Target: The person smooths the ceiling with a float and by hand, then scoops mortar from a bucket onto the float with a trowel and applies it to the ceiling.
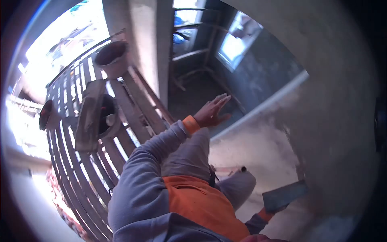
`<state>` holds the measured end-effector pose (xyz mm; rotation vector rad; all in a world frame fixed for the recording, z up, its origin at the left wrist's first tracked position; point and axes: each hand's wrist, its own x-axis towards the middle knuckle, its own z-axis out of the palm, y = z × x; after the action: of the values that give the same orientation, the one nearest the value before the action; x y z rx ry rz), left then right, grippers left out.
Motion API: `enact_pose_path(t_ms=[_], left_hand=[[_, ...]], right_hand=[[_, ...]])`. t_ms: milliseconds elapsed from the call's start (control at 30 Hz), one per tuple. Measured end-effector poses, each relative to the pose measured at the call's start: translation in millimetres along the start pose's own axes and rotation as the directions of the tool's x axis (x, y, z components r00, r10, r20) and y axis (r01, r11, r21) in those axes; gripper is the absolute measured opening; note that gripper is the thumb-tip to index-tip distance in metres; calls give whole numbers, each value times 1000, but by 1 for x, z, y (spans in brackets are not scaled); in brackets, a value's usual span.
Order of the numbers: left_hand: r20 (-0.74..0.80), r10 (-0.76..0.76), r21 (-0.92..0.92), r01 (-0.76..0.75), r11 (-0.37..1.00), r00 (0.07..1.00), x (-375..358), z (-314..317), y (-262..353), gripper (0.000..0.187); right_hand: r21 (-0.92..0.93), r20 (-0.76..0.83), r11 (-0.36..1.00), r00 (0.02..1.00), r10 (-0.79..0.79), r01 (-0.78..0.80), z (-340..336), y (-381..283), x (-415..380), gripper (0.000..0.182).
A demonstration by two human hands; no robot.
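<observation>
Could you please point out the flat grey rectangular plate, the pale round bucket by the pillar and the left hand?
Flat grey rectangular plate (285, 196), head view: its broad face.
Pale round bucket (117, 69), head view: its outer wall.
Left hand (208, 114), head view: its back.

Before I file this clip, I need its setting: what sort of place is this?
Likely a building under construction or renovation: a slatted wooden platform bears an open-topped round bucket, and the right hand holds a flat, grey rectangular tool near a bare wall.

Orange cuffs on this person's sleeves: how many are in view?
2: one orange cuff behind the open left hand, the other behind the right hand, which holds a flat trowel.
</observation>
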<state>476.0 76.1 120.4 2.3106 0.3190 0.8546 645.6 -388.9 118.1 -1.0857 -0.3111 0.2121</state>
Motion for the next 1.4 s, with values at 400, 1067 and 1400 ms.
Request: enact_pose_path(t_ms=[400,1067,1400], left_hand=[[47,-588,213,567,796,808,-161,32,-197,62],[-121,-332,448,350,823,936,-196,56,-210,40],[-115,-372,445,382,810,921,-195,57,-210,35]], right_hand=[[-37,335,970,912,237,-239,77,65,35,43],[-533,415,819,909,34,213,88,130,40,41],[-73,546,985,821,169,-154,70,78,30,48]])
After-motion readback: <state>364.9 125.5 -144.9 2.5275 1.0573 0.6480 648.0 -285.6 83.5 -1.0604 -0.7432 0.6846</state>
